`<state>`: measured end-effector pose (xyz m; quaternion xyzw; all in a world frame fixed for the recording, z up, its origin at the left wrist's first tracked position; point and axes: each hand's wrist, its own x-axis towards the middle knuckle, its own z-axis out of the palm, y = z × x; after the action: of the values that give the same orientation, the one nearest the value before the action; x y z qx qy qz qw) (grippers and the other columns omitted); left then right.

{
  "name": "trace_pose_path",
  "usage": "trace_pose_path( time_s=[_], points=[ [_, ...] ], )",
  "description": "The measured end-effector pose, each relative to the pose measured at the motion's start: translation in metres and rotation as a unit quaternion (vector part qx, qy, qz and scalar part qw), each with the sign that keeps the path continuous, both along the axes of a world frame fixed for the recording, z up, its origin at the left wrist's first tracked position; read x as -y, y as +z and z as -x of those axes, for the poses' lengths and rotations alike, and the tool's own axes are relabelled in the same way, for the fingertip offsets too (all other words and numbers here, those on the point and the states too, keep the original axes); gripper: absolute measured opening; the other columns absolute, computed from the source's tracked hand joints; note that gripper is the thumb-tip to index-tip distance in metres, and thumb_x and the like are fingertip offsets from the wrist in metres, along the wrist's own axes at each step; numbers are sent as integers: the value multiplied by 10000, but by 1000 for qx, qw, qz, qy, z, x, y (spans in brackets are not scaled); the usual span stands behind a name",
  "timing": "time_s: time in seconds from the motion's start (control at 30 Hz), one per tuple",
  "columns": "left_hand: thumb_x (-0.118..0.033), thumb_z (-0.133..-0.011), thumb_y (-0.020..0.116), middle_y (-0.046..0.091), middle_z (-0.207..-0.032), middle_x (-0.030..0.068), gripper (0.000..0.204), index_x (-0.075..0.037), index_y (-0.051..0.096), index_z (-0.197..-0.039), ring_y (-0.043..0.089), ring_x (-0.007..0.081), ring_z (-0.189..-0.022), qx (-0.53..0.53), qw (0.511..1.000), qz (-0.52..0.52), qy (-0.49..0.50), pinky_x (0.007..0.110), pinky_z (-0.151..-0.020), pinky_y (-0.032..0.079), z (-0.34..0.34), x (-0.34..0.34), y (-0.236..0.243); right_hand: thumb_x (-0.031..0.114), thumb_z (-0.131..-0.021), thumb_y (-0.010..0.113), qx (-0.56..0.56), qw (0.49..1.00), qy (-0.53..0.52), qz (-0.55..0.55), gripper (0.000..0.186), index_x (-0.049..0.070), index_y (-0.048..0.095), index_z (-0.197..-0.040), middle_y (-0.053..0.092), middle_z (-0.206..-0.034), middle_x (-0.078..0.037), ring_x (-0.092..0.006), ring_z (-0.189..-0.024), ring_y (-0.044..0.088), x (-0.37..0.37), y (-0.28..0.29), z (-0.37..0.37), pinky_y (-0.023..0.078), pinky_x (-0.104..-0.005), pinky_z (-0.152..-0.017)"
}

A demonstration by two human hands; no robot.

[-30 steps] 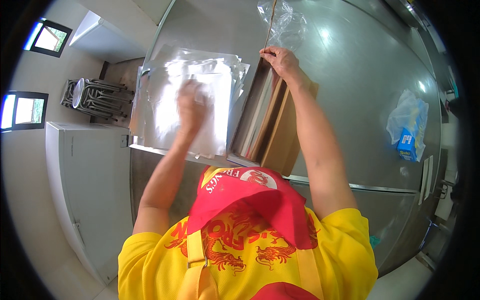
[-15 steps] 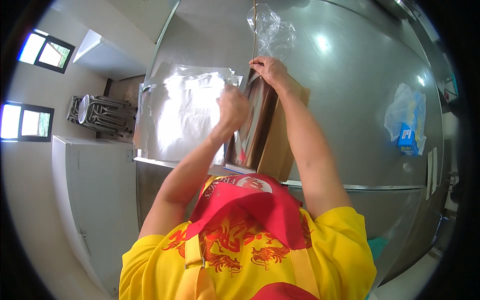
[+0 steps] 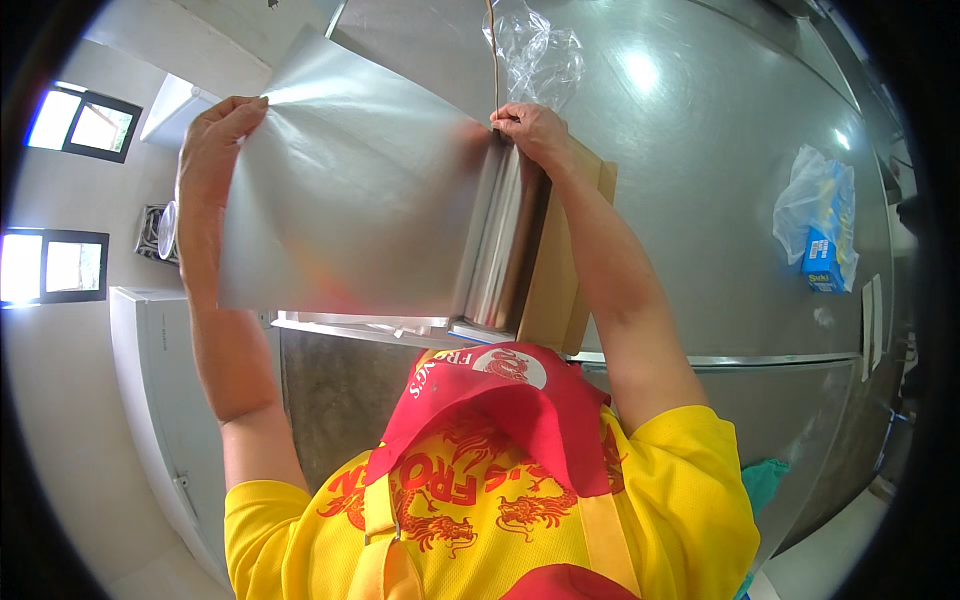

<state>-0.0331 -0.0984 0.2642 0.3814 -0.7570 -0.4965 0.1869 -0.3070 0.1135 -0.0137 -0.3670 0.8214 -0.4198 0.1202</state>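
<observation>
A wide sheet of aluminium foil point(image 3: 350, 200) stretches left from a foil roll point(image 3: 497, 240) in a long cardboard box point(image 3: 566, 260). My left hand point(image 3: 215, 140) is closed on the sheet's far left corner, raised and out to the left. At the box's far end, my right hand point(image 3: 535, 130) has its fingers pinched together. A thin brown cord or rod point(image 3: 494, 60) meets those fingertips; whether they grip it, the foil or the box edge I cannot tell. The raised sheet hides most of the foil sheets beneath, leaving a near edge visible.
Crumpled clear plastic point(image 3: 535, 55) lies beyond my right hand on the steel table point(image 3: 690, 200). A blue box point(image 3: 823, 262) in a thin plastic bag point(image 3: 805, 200) sits at the right. Left of the table are stacked stools point(image 3: 152, 232) and a white cabinet point(image 3: 150, 380).
My left hand has moved from beside the roll far out to the left, drawing a sheet of foil with it across the flat sheets. The right hand stays at the box's far end.
</observation>
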Motion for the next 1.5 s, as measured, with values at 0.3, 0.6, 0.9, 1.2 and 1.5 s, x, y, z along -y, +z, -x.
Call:
trace_pose_path(
  time_s=[0.3,0.6,0.9,1.2,1.5],
  points=[
    [-231,-919,740,650,-718,12,256,2,726,-814,563,109,-649,148,979,139,36,280,-615,459,-37,111,-95,353,-912,701,-10,1000,-20,-13,213,217,785,-1053,774,-954,-32,-218,-883,724,-3,-1,1,539,-366,-821],
    [-269,-800,781,761,-971,189,257,-48,795,-931,731,316,-947,311,917,172,183,407,-882,555,-149,172,-307,368,-926,719,1,999,-6,-38,202,238,780,-1067,771,-980,-27,-210,-881,725,2,1,-1,549,-356,-809],
    [-130,-816,781,685,-1069,213,343,18,701,-1115,656,354,-1003,220,855,407,234,453,-914,519,-100,74,-310,381,-936,714,-1,999,-9,-33,211,234,781,-1072,777,-993,-20,-199,-893,727,3,4,-3,545,-345,-843],
    [-187,-858,676,496,-1361,209,280,24,709,-1038,461,393,-1275,192,853,442,-198,537,-980,445,56,-179,-250,363,-926,724,-19,1000,-5,-12,230,197,779,-1074,779,-960,-38,-227,-874,737,3,3,-4,553,-365,-819],
    [-119,-842,675,648,-1008,178,121,0,667,-862,626,320,-965,4,966,249,-66,425,-846,512,64,-131,-249,342,-920,695,17,1000,14,13,236,181,776,-1073,772,-1014,-53,-245,-941,726,3,-4,2,546,-373,-833]
  ],
)
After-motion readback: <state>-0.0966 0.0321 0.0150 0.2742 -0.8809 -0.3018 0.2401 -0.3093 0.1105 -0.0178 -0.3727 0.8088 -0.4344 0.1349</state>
